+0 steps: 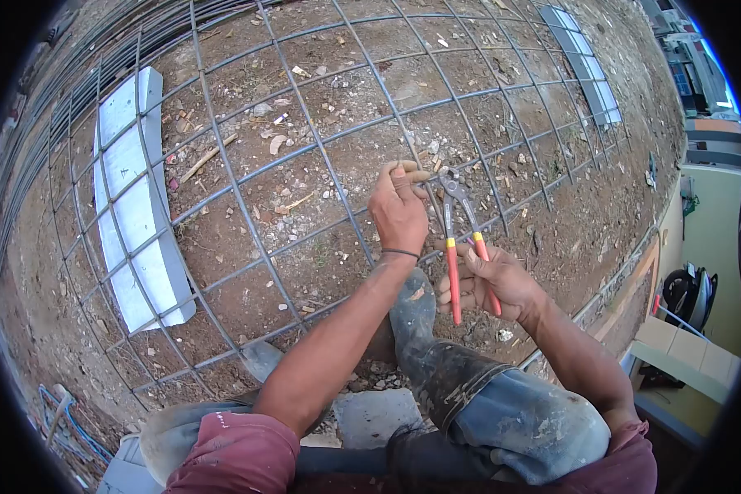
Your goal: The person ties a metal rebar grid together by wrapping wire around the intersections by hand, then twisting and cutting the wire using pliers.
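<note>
My right hand (502,282) grips a pair of end-cutting pliers (453,276) with red handles and yellow collars. The handles are spread apart, and the metal head points up beside a bar crossing of the rebar mesh (313,146). At that same crossing is my left hand (400,216), to the left of the pliers' head. Its fingers are curled in, thumb against them, close to the bar; whatever they pinch is hidden from view. The mesh spreads over the ground in front of me as a wide grid of thin steel bars.
A long white block (136,206) lies under the mesh at left, and a similar grey-white block (582,67) at upper right. Loose bars (66,62) are bundled at upper left. My boot (413,309) stands by the mesh edge. Stones and wood scraps litter the soil.
</note>
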`<state>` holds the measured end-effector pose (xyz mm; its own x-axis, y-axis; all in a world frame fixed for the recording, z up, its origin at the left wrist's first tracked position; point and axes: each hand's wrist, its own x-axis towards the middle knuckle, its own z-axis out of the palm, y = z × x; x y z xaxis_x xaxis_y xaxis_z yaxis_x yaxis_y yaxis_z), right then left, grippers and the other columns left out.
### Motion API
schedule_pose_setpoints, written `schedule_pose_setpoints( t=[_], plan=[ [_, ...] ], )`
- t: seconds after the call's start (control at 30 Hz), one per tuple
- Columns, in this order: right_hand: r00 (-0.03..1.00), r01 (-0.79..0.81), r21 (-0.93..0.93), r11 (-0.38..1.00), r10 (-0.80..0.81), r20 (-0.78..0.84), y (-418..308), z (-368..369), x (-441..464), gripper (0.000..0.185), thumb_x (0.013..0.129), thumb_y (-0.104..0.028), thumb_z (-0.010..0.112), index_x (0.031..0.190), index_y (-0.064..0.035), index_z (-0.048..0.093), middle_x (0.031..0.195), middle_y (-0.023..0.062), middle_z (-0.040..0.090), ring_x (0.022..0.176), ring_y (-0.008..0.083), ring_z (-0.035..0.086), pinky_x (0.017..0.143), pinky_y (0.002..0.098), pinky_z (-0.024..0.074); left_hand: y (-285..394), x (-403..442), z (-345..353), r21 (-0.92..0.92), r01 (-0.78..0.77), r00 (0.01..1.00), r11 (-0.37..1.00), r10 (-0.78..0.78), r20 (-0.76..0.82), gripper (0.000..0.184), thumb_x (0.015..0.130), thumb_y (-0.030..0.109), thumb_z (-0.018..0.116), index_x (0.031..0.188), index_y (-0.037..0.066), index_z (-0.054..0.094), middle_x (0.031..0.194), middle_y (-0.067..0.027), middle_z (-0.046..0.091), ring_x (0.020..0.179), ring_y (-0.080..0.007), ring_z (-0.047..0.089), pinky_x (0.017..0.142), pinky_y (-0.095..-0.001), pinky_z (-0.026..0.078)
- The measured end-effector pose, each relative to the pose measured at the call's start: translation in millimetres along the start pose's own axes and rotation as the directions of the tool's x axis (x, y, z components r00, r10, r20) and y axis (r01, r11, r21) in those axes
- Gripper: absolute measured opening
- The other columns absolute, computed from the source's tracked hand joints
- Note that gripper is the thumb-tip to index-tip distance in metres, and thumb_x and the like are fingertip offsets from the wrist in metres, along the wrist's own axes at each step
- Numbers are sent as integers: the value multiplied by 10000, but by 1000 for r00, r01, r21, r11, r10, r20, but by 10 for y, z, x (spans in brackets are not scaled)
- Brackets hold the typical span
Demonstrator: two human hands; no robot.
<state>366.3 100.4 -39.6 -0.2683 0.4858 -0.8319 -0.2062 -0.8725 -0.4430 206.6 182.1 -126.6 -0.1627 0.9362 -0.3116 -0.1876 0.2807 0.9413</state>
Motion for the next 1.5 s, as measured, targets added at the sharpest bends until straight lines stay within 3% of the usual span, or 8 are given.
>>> schedule_pose_setpoints(
  t=[0.1, 0.17, 0.37, 0.57, 0.7, 0.87, 1.0, 1.5],
  plan=[
    [994, 24, -332, 943, -58, -93, 100, 184, 277, 494, 1062, -311, 550, 1440, -3, 467, 1034, 204, 681, 898, 324, 711, 740, 461, 583, 271, 360, -462, -162, 1, 1000, 987, 0, 2, 417, 1140, 308, 323, 1135, 6, 610, 937, -121, 744, 682, -104, 617, 678, -276, 539],
    [718, 52, -997, 49, -696, 3, 213, 246, 510, 554, 990, -320, 660, 1414, 1, 500, 1062, 214, 639, 939, 327, 678, 758, 463, 546, 564, 467, -741, -99, -50, 999, 994, 52, 17, 418, 1144, 297, 312, 1163, 4, 609, 932, -123, 741, 677, -98, 603, 680, -268, 535],
    [559, -72, -970, -231, -815, 153, 326, 79, 801, 680, 868, -332, 772, 1418, -30, 509, 1114, 185, 569, 1039, 337, 579, 852, 450, 500, 1119, -1, -1175, -122, 212, 956, 970, -180, 231, 444, 1138, 308, 292, 1330, -10, 537, 1233, -192, 684, 1003, -225, 707, 924, -382, 593],
    [402, -74, -986, -147, -910, 105, 388, 244, 728, 504, 871, -312, 771, 1274, -38, 643, 1052, 177, 615, 1004, 339, 595, 811, 432, 483, 983, -644, -1279, -240, 428, 881, 872, -341, 329, 537, 1116, 386, 310, 1511, 29, 387, 1555, -152, 460, 1432, -300, 449, 1185, -485, 379],
    [596, 710, -521, 473, -798, 88, 484, 652, 805, 246, 923, -208, 711, 1077, -16, 711, 863, 159, 672, 817, 270, 653, 737, 398, 503, 505, -802, -1095, -408, 365, 928, 837, -289, 237, 575, 1102, 430, 330, 1545, 63, 350, 1609, -104, 404, 1481, -277, 374, 1199, -451, 329],
    [885, 327, 187, 926, -370, 283, 661, 742, 924, 169, 973, -115, 636, 948, 5, 751, 759, 93, 692, 691, 158, 664, 651, 308, 524, 203, -818, -972, -179, 308, 950, 934, -312, 9, 409, 1132, 307, 332, 1300, 15, 564, 1399, -169, 608, 1263, -264, 581, 1017, -381, 489],
    [729, 654, -550, 520, -628, 272, 659, 646, 804, 239, 949, -126, 618, 1096, 35, 717, 746, 175, 688, 692, 224, 661, 690, 385, 534, 30, -738, -1065, 211, 100, 994, 972, -107, 23, 386, 1132, 261, 359, 1100, -12, 630, 1093, -202, 736, 970, -247, 719, 945, -367, 545],
    [936, 276, -672, 687, -351, 26, 762, 793, 1047, 271, 898, -157, 565, 822, 65, 700, 812, 316, 672, 838, 462, 692, 753, 493, 548, -632, -645, -1272, -213, 636, 743, 742, -663, -91, 201, 1025, 71, 589, 1139, -86, 640, 1095, -191, 727, 930, -263, 740, 809, -354, 631]
  ],
)
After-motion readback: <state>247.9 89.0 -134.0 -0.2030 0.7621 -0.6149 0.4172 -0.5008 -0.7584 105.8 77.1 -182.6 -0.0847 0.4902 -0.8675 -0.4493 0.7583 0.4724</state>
